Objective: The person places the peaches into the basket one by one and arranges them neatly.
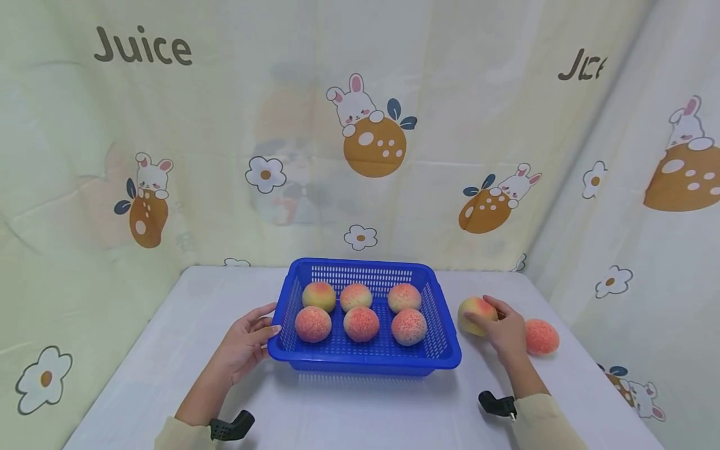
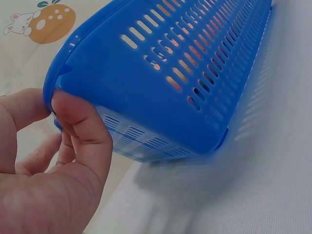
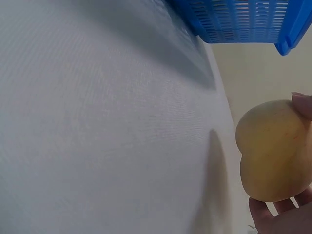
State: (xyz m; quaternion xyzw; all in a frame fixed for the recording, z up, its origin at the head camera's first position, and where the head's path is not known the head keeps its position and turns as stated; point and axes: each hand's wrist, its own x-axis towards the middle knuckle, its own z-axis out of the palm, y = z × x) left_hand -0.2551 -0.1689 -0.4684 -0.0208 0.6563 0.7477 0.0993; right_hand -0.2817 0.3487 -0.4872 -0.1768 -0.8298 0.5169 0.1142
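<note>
A blue plastic basket [image 1: 360, 365] with slotted walls holds two rows of peaches [image 1: 362, 324], mostly speckled red, one yellower at the back left. My left hand [image 1: 245, 342] pinches the basket's left rim between thumb and fingers; the left wrist view shows the fingertips bent at the rim [image 2: 51, 83]. To the right of the basket, my right hand [image 1: 506, 328] grips a yellow peach with a red blush [image 1: 471, 315]. In the right wrist view this peach [image 3: 273, 151] appears above the table, thumb and fingers on opposite sides.
Another reddish peach [image 1: 542, 337] lies on the table just right of my right hand. The white-covered table [image 1: 360, 419] meets a printed curtain [image 1: 292, 125] at the back, and another curtain stands along the right side.
</note>
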